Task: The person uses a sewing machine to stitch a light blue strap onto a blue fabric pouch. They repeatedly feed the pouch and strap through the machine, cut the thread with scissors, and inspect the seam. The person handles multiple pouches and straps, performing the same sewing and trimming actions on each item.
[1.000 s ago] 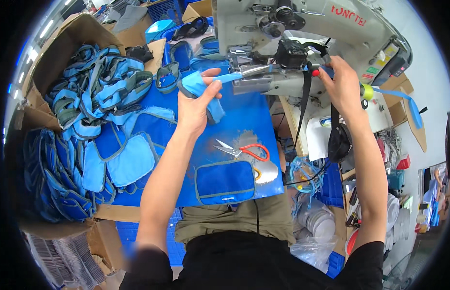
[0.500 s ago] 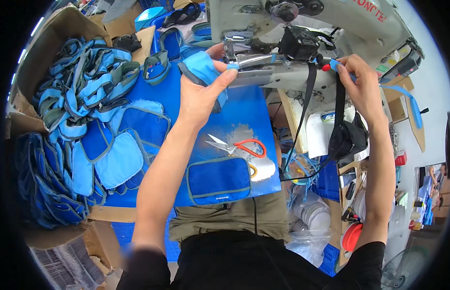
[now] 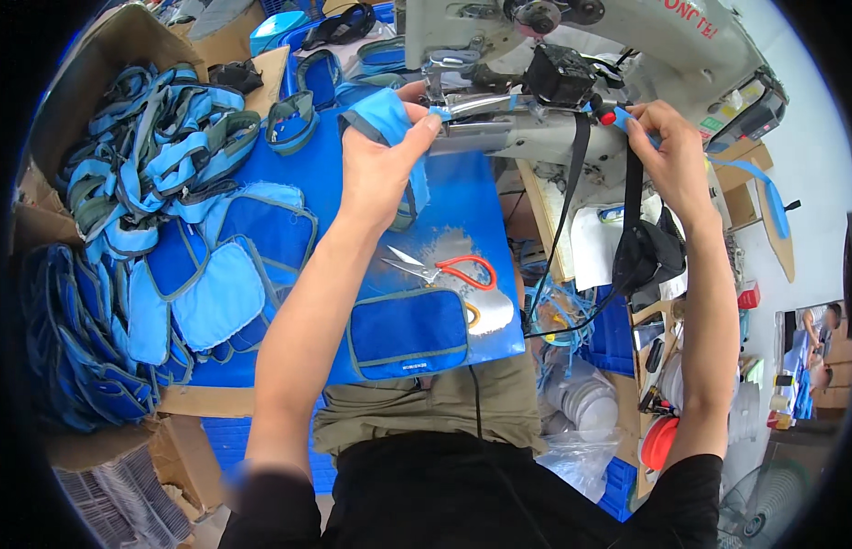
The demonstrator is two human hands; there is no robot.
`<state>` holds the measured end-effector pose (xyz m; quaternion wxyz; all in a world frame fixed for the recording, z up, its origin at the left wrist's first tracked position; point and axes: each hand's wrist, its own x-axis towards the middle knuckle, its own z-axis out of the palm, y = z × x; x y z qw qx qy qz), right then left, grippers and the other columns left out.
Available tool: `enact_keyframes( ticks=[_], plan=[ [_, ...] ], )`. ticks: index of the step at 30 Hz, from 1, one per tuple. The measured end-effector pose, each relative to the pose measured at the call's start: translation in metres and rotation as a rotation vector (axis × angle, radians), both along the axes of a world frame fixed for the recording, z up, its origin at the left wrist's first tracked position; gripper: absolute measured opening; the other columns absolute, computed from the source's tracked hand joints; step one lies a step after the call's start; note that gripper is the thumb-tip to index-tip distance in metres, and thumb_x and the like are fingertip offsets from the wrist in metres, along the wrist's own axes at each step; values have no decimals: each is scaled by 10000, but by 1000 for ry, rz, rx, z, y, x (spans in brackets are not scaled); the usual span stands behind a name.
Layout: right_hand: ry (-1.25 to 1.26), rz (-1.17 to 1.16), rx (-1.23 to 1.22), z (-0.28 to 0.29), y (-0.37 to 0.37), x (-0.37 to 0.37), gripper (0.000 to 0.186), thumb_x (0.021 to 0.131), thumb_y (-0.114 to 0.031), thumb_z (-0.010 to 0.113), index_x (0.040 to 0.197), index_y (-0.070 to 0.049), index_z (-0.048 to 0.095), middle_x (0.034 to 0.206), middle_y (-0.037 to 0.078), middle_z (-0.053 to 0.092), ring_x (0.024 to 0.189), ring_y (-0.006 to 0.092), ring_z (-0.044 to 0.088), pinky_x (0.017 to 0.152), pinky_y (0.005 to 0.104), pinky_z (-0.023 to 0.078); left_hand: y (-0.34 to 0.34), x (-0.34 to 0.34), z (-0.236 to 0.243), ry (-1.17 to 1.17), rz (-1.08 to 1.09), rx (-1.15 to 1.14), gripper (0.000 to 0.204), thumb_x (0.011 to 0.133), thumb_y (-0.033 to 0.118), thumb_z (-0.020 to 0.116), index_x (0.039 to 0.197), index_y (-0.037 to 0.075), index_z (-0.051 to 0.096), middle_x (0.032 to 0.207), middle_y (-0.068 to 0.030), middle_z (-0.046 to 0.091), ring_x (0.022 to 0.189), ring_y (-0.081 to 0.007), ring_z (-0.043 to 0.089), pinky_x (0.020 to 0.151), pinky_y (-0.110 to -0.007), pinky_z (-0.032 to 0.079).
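My left hand (image 3: pixel 376 174) is closed on a light blue fabric piece (image 3: pixel 386 112) with a dark grey edge. The thumb and fingertips are close to the needle area of a sewing machine (image 3: pixel 527 137), and part of the fabric hangs below the hand. On the machine's right side, my right hand (image 3: pixel 671 151) pinches a narrow light blue binding strip (image 3: pixel 625 115) beside a small red knob (image 3: pixel 608 118). The strip's tail (image 3: pixel 772 188) trails off to the right. Whether the needle is in the fabric cannot be seen.
Red-handled scissors (image 3: pixel 444 269) and a blue grey-edged panel (image 3: pixel 409 334) lie on the blue table (image 3: pixel 467 206). Blue fabric bands (image 3: pixel 161 151) fill a carton at left, above stacked panels (image 3: pixel 87 348). Black straps (image 3: pixel 632 206) hang from the machine.
The whole view has shifted slightly. Both hands keep their grips near the machine, and the fabric under my left hand hangs a little differently.
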<state>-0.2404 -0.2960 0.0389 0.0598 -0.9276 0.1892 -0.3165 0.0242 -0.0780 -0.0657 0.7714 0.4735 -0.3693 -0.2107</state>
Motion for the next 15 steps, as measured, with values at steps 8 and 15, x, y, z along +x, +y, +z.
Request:
enact_keyframes(
  ticks=[8, 15],
  plan=[
    [9, -53, 6, -1, 4, 2, 208, 926, -124, 711, 830, 31, 611, 919, 152, 711, 752, 280, 647, 681, 373, 501, -10, -3, -5, 464, -170, -105, 241, 898, 97, 791, 1099, 72, 661, 1270, -82, 648, 1299, -234, 544, 1131, -408, 387],
    [-3, -27, -13, -2, 2, 2, 188, 921, -106, 701, 828, 26, 605, 912, 152, 709, 752, 286, 647, 691, 377, 501, -13, -5, -22, 289, -127, -149, 326, 868, 103, 829, 1132, 54, 645, 1276, -109, 626, 1316, -249, 518, 1083, -414, 412]
  ],
)
